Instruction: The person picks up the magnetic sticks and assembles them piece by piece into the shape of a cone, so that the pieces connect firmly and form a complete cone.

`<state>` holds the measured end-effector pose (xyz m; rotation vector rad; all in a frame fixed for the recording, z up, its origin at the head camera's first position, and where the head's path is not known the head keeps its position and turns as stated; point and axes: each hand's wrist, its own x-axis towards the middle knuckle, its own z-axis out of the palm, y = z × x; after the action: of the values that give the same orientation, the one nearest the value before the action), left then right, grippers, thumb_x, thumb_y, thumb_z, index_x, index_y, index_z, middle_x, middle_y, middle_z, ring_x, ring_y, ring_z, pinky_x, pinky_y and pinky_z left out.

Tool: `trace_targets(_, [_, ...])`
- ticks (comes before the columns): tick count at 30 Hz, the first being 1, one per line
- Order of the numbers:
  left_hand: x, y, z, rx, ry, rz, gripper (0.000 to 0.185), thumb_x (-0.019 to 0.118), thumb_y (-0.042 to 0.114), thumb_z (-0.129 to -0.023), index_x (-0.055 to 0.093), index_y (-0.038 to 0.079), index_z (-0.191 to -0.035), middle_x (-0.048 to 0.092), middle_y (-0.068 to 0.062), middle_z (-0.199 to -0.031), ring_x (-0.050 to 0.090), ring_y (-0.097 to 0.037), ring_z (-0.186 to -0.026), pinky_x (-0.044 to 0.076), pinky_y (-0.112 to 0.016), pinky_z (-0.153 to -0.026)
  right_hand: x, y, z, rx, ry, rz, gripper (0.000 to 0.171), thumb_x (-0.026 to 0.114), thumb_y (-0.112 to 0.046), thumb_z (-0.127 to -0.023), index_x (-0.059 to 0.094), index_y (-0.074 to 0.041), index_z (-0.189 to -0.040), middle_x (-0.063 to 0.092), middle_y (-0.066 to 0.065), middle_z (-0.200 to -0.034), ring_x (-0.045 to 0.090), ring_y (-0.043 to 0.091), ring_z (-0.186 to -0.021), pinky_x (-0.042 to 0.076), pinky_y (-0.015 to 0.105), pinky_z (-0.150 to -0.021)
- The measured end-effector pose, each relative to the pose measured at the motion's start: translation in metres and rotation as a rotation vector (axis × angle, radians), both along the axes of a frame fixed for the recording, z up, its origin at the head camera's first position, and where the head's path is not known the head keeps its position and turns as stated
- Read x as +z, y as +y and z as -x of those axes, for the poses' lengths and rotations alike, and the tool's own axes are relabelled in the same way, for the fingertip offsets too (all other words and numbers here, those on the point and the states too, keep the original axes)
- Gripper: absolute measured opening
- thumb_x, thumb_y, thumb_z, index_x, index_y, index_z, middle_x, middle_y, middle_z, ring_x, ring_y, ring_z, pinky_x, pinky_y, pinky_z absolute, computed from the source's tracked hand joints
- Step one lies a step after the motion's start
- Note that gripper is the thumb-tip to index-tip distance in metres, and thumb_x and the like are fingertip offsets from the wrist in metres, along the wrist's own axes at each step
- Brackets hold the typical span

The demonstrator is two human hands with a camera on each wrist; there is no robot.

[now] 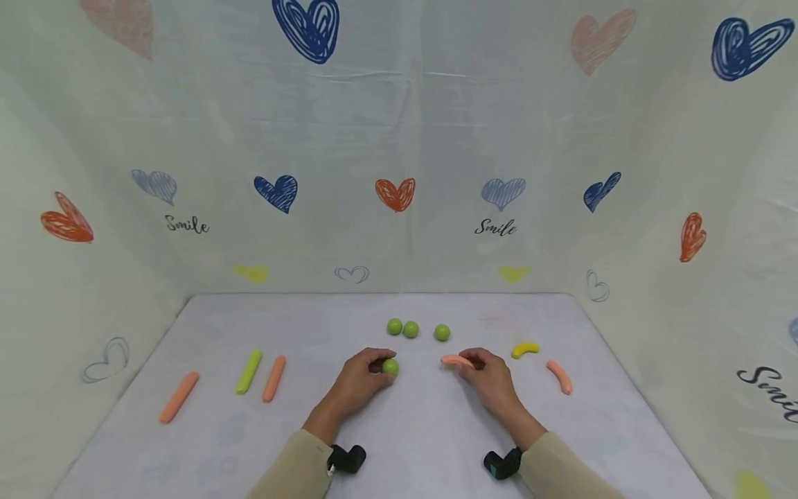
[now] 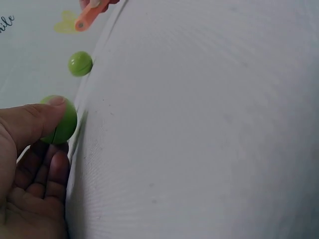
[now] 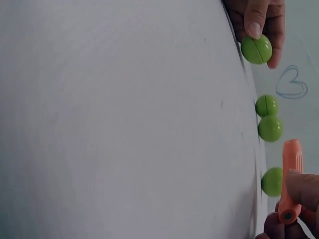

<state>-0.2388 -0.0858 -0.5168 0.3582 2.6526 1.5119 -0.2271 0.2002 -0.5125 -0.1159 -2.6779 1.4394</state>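
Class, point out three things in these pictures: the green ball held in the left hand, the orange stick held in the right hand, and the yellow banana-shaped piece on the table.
green ball (image 1: 390, 366), head view, middle of its exposed front.
orange stick (image 1: 455, 360), head view, the free end left of the fingers.
yellow banana-shaped piece (image 1: 525, 350), head view, middle of its curve.

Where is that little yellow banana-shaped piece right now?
In the head view the yellow banana piece lies on the table's right side, just beyond the right hand, with an orange stick to its right.
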Motion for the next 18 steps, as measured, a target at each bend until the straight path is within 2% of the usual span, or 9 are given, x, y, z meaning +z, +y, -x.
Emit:
trace_targets(12, [-0.002, 0.004, -0.001, -0.003, -0.014, 0.003, 0.033, 0.081, 0.010, -0.091, 0.073, 0.016, -0.121, 0.068, -0.002, -0.121, 0.063, -0.020, -0.109, 0.053, -0.043, -0.096, 0.000, -0.048, -0.001, 0.086, 0.032, 0.049, 0.019, 0.082, -0.010, -0.091, 0.075, -0.007, -0.109, 0.075, 0.002, -0.098, 0.063, 0.013, -0.088, 0.052, 0.026, -0.077])
trace_targets(18, [-0.001, 0.002, -0.001, -0.004, -0.010, 0.005, 0.033, 0.082, 0.011, -0.091, 0.073, 0.016, -0.122, 0.069, -0.001, -0.121, 0.063, -0.020, -0.110, 0.054, -0.044, -0.097, -0.001, -0.063, -0.001, 0.084, 0.052, 0.032, 0.016, 0.081, -0.011, -0.091, 0.075, -0.008, -0.105, 0.074, 0.001, -0.094, 0.062, 0.012, -0.085, 0.052, 0.025, -0.075])
